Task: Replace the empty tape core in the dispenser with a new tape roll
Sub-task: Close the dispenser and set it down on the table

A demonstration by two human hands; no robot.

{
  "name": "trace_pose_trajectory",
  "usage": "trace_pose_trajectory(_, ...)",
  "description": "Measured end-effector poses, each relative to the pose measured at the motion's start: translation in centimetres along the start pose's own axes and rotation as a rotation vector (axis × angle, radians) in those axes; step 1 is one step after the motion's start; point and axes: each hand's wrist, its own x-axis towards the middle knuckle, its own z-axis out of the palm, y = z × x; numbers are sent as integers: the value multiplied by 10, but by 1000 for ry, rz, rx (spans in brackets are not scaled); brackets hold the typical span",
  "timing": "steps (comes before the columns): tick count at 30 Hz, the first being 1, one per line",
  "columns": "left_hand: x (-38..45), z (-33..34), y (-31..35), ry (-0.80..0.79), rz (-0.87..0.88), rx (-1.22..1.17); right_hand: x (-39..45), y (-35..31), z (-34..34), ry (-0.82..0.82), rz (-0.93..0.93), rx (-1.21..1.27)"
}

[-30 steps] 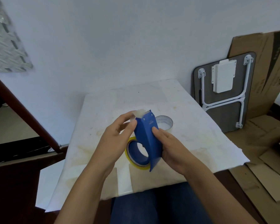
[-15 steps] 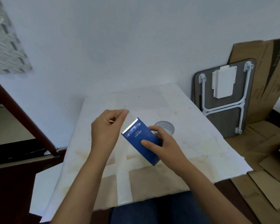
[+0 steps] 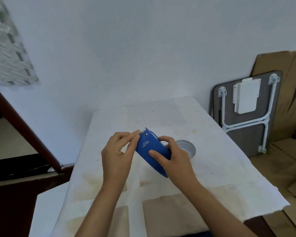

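Since the left hand (image 3: 117, 152) now pinches back at the dispenser (image 3: 151, 151) far tip (right hand (image 3: 173, 157) grips its body), tape threading looks underway.

Matt blue plastic dispenser (image 3: 152, 151) between both hands; beyond the right hand (image 3: 173, 160), a glossy grey roll (image 3: 188, 148) on stained, matt white paper (image 3: 212, 168).

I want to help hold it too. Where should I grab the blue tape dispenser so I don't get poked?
Grab the blue tape dispenser around its smooth, flat-sided body, coming from the right, as the right hand does: thumb on the printed face, fingers behind. The far, upper end probably carries the cutter, where the left hand pinches near the screw, so keep away from there.
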Motion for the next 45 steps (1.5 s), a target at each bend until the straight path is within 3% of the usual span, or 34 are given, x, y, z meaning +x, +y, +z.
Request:
trace_pose_trajectory(3,11,2,-11,56,4,18,15,-5,9,2,-11,-75)
trace_pose_trajectory(8,42,3,-24,62,157,241,52,-24,16,-32,-75,-149)
trace_pose_trajectory(13,71,16,-36,-27,172,400,93,-31,15,-100,-157,-269)
trace_pose_trajectory(18,82,45,-45,-209,-18,266,125,-16,6,-84,-175,-512)
trace_pose_trajectory(24,83,74,-53,-467,-187,308,147,4,-10,-195,-152,-759)
trace_pose_trajectory(30,86,82,-54,-541,-347,209,160,14,-11,-236,-170,-913)
trace_pose_trajectory(45,89,84,-53,-571,-417,212,168,26,1,-238,-155,-991)
